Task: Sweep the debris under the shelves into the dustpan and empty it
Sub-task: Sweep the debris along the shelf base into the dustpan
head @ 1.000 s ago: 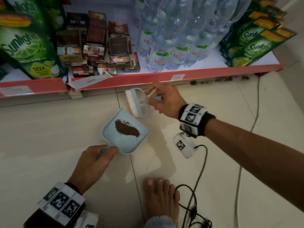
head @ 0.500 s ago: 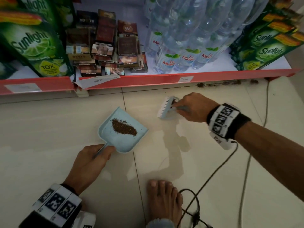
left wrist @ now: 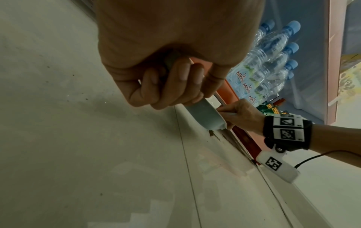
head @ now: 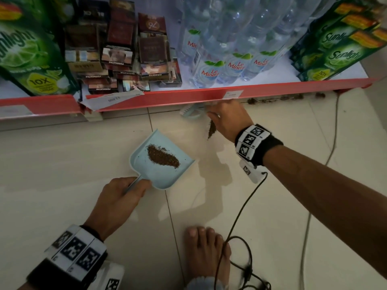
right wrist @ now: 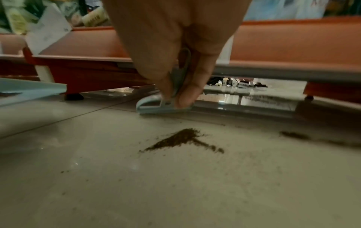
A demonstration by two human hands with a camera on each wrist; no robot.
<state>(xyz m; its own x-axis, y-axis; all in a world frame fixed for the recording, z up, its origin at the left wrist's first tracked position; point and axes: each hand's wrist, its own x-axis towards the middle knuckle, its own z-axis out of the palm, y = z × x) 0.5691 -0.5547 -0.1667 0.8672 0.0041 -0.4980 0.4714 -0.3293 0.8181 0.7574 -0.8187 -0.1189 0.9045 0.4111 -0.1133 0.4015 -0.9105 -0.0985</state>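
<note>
- Debris (right wrist: pixel 183 139) lies on pale floor tiles (head: pixel 62 164) before the red shelf (head: pixel 188 97); more sits in the dustpan (head: pixel 146 164).
- Left hand (head: pixel 119 201) grips the dustpan handle — right hand (head: pixel 228 120) grasps the brush (right wrist: pixel 162 106).
- Right wrist view alone shows the gap beneath the shelf.

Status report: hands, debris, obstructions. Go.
Left hand grips dustpan, debris pile inside. Right hand holds brush at shelf edge. Loose debris on floor.

Pale blue dustpan (head: pixel 144 164) — brown debris (head: pixel 163 156) — red shelf edge (head: pixel 188 97).
</note>
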